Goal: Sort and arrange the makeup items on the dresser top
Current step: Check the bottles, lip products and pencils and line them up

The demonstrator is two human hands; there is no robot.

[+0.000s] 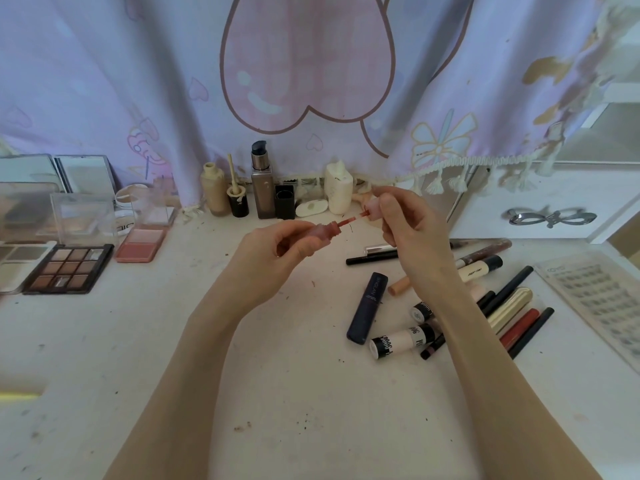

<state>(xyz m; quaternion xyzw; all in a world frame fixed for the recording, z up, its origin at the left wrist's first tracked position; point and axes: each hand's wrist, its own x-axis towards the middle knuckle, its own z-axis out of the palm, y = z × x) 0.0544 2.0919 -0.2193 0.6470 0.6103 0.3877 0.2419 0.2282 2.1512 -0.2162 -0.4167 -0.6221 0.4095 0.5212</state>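
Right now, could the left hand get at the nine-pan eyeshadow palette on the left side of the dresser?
Probably not yet: the way across the dresser top to the palette looks free, but the left hand grips the lip gloss tube while the right hand holds its wand cap.

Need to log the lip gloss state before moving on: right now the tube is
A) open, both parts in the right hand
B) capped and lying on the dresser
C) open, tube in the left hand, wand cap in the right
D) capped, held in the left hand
C: the left hand holds the pink tube while the right hand holds the cap, its wand pulled out of the tube's mouth.
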